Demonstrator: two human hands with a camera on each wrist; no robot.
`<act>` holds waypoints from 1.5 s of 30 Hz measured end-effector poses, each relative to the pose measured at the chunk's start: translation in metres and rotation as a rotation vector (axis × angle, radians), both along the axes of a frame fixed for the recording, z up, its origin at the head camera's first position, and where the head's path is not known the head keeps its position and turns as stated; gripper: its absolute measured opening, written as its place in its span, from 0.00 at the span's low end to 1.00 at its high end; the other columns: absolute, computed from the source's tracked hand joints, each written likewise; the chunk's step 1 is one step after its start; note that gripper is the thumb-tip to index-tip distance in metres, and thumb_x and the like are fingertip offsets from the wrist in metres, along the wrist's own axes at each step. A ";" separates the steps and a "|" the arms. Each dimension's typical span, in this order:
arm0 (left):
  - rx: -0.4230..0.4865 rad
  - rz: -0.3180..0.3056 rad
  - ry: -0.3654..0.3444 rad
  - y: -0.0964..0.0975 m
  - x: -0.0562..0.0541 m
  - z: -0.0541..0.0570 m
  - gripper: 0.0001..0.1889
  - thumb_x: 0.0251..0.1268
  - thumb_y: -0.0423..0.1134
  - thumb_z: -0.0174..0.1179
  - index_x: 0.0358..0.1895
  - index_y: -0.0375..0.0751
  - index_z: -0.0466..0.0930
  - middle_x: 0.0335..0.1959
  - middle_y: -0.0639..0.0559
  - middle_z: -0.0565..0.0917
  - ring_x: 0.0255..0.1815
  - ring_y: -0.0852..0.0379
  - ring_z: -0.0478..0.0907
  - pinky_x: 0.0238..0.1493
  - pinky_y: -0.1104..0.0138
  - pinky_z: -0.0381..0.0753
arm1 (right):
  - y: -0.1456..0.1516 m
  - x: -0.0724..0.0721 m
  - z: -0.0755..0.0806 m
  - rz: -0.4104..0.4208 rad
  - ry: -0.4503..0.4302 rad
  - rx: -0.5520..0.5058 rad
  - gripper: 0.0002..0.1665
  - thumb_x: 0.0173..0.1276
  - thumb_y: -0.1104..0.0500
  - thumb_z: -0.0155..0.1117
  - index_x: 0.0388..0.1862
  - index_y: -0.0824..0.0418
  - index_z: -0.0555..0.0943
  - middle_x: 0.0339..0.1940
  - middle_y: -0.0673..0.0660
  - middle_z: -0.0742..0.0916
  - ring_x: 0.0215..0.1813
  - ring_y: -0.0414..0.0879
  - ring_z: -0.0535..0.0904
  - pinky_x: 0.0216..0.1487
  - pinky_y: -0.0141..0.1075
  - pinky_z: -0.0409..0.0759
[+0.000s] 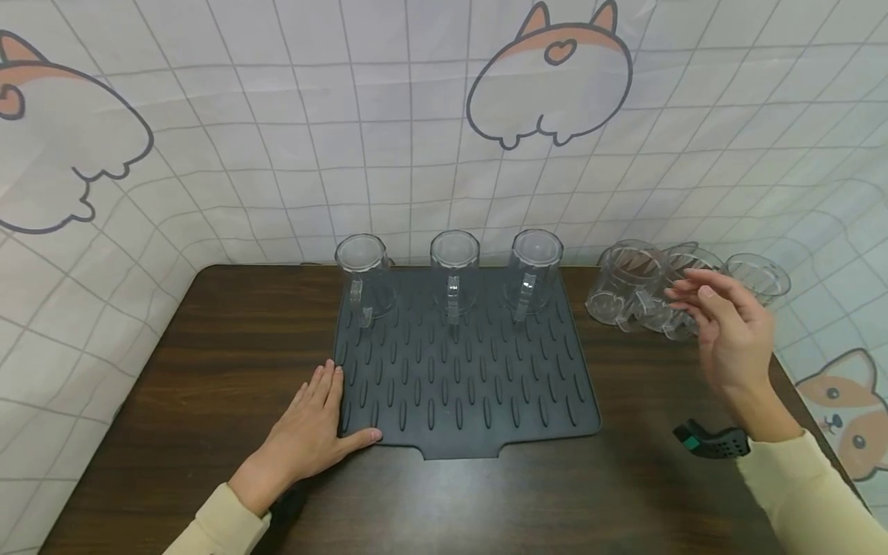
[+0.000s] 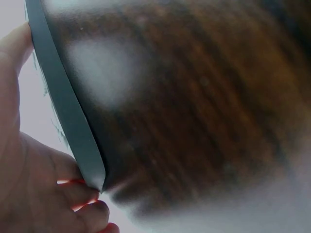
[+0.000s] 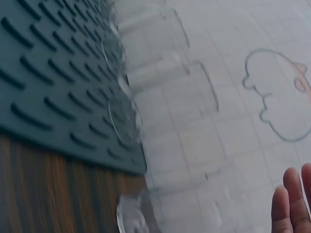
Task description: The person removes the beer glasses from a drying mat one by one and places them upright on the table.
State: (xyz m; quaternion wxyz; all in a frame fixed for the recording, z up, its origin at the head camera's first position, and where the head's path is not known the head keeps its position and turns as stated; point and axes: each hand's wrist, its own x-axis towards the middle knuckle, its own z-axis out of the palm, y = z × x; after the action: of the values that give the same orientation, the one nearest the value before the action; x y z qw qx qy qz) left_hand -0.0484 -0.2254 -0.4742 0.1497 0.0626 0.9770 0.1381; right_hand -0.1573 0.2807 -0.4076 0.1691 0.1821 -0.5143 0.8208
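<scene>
Hands flank clear mugs on ridged gray mat.

Three mugs on a mat, a cluster of mugs to its right
The three stand in a row across the mat's back; the cluster is at the tabletop's back right. The left hand lies at the mat's front-left corner, the right hand near the cluster.

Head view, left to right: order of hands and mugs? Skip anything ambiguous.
Bare left hand → first clear cylindrical glass mug → second mug → third mug → leftmost mug of the clear glass cluster → bare right hand.
</scene>
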 end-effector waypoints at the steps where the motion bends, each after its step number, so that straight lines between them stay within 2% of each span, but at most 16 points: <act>1: 0.000 0.001 0.002 0.000 0.000 0.000 0.64 0.63 0.78 0.53 0.82 0.25 0.46 0.85 0.28 0.45 0.86 0.30 0.44 0.83 0.36 0.50 | -0.004 0.000 -0.001 0.012 0.008 0.022 0.16 0.79 0.74 0.47 0.57 0.85 0.76 0.45 0.65 0.90 0.47 0.52 0.89 0.51 0.35 0.87; 9: -0.006 0.005 -0.005 0.000 0.000 0.002 0.64 0.63 0.78 0.54 0.82 0.25 0.45 0.85 0.29 0.44 0.87 0.31 0.44 0.84 0.37 0.50 | -0.036 0.002 -0.007 0.169 0.046 0.102 0.19 0.81 0.73 0.42 0.61 0.82 0.75 0.51 0.62 0.90 0.55 0.50 0.89 0.56 0.34 0.87; 17: -0.015 -0.001 -0.006 0.001 -0.001 0.003 0.64 0.64 0.78 0.52 0.82 0.25 0.45 0.85 0.29 0.44 0.87 0.31 0.43 0.84 0.36 0.49 | -0.073 0.004 -0.016 0.144 -0.053 0.221 0.21 0.84 0.65 0.45 0.63 0.80 0.75 0.53 0.56 0.91 0.56 0.45 0.89 0.56 0.34 0.87; 19: -0.023 -0.001 -0.009 0.001 -0.001 0.002 0.63 0.64 0.78 0.52 0.82 0.25 0.44 0.85 0.29 0.44 0.87 0.31 0.43 0.84 0.37 0.49 | -0.082 0.004 -0.019 0.169 -0.042 0.226 0.22 0.84 0.65 0.44 0.64 0.81 0.74 0.54 0.57 0.90 0.56 0.46 0.88 0.56 0.34 0.86; 26: -0.058 -0.002 -0.026 0.001 -0.002 0.001 0.62 0.67 0.77 0.50 0.82 0.26 0.43 0.86 0.30 0.42 0.87 0.31 0.42 0.85 0.37 0.48 | -0.110 0.005 -0.022 0.227 -0.006 0.262 0.19 0.83 0.67 0.44 0.62 0.74 0.78 0.54 0.54 0.91 0.57 0.44 0.88 0.55 0.34 0.87; 33: -0.069 0.000 -0.037 0.001 -0.001 0.001 0.62 0.67 0.78 0.49 0.83 0.27 0.43 0.86 0.30 0.42 0.87 0.32 0.41 0.85 0.38 0.47 | -0.138 0.003 -0.026 0.283 0.014 0.290 0.20 0.82 0.67 0.45 0.63 0.77 0.76 0.56 0.54 0.90 0.58 0.44 0.88 0.57 0.34 0.87; 41: -0.077 -0.002 -0.034 0.001 0.000 0.001 0.62 0.67 0.79 0.48 0.83 0.28 0.43 0.86 0.32 0.42 0.88 0.33 0.41 0.85 0.38 0.46 | -0.179 0.005 -0.027 0.345 -0.100 0.383 0.25 0.84 0.59 0.47 0.66 0.80 0.73 0.57 0.48 0.89 0.60 0.39 0.87 0.60 0.32 0.86; 43: -0.074 -0.001 -0.032 0.001 0.000 0.002 0.62 0.67 0.79 0.48 0.83 0.28 0.43 0.86 0.32 0.42 0.88 0.33 0.41 0.86 0.38 0.46 | -0.189 0.006 -0.026 0.357 -0.139 0.412 0.26 0.84 0.57 0.48 0.67 0.78 0.73 0.58 0.52 0.89 0.60 0.38 0.86 0.61 0.32 0.85; 45: -0.066 0.002 -0.035 0.002 0.001 0.003 0.62 0.67 0.78 0.48 0.83 0.28 0.43 0.86 0.32 0.42 0.88 0.33 0.41 0.86 0.38 0.46 | -0.199 0.007 -0.026 0.371 -0.174 0.433 0.27 0.84 0.56 0.48 0.68 0.75 0.74 0.60 0.61 0.88 0.60 0.37 0.86 0.62 0.32 0.85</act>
State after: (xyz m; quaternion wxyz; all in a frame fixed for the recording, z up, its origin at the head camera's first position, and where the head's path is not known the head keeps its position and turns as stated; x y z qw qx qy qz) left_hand -0.0476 -0.2238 -0.4717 0.1687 0.0542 0.9784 0.1068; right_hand -0.1506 0.0814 -0.4340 -0.0713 0.2339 -0.6481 0.7212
